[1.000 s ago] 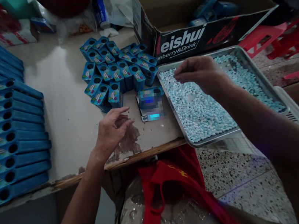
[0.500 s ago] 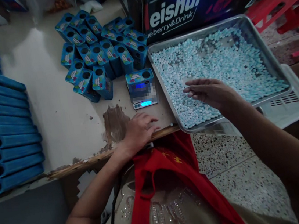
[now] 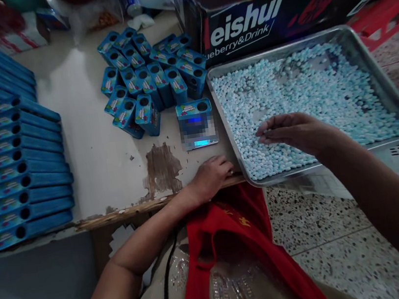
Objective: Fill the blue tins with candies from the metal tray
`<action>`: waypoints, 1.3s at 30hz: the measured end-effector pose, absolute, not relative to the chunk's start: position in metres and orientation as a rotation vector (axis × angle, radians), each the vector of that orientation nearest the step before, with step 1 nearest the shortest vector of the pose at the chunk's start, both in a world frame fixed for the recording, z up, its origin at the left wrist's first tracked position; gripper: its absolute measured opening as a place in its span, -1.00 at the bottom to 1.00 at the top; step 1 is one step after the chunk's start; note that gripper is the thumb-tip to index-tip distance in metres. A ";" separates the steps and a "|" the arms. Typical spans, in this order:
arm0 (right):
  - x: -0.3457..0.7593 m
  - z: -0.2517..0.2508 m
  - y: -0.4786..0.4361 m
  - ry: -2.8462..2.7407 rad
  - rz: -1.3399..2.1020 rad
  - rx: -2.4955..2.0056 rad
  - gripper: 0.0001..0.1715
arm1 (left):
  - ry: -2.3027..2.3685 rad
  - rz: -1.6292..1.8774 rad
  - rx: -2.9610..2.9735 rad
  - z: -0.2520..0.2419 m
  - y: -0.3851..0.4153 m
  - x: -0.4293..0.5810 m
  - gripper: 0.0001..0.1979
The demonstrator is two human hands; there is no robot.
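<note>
Both grips loose, perhaps empty.

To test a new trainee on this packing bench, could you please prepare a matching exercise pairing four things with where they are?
Things:
1. right hand
2. left hand
3. single blue tin
4. cardboard box

Places:
A. on the small scale
B. behind the metal tray
C. over the pale blue candies
D. at the table's front edge

Pairs: 1-C, 2-D, 3-A, 4-B
</note>
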State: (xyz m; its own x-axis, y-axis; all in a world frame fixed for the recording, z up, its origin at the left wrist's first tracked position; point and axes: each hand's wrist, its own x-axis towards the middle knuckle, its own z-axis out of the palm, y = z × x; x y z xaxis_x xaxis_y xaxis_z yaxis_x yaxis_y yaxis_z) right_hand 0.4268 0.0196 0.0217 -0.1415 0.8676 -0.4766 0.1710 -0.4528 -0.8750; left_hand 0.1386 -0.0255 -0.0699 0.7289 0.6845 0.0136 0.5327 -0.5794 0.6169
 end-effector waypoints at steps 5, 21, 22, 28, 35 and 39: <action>0.384 0.045 0.043 -1.347 1.551 -1.452 -0.64 | 1.008 0.422 2.365 -0.050 -0.026 0.124 -0.97; 0.302 0.072 0.112 -2.050 0.894 -1.232 -0.96 | 1.591 1.231 2.082 0.023 0.076 0.066 -0.91; 0.300 0.068 0.111 -2.068 0.874 -1.235 -0.95 | 1.611 1.253 2.067 0.024 0.071 0.056 -0.91; 0.333 0.055 0.112 -2.000 0.546 -1.410 -0.90 | 1.760 1.308 1.962 0.027 0.056 0.010 -0.87; 0.408 0.012 0.046 -2.541 0.564 -1.684 -0.32 | 1.763 1.398 1.999 0.026 0.044 0.000 -0.84; 0.400 0.000 0.021 -2.683 0.425 -1.773 -0.34 | 1.785 1.347 1.981 0.028 0.041 0.013 -0.82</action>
State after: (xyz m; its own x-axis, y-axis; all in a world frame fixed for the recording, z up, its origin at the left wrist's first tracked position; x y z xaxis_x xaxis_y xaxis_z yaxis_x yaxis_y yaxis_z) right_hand 0.4001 0.0211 0.0003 -0.3988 0.8885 -0.2272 0.9152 0.3697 -0.1605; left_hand 0.0128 0.0409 0.0275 -0.1139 0.8569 0.5028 0.7184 -0.2785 0.6374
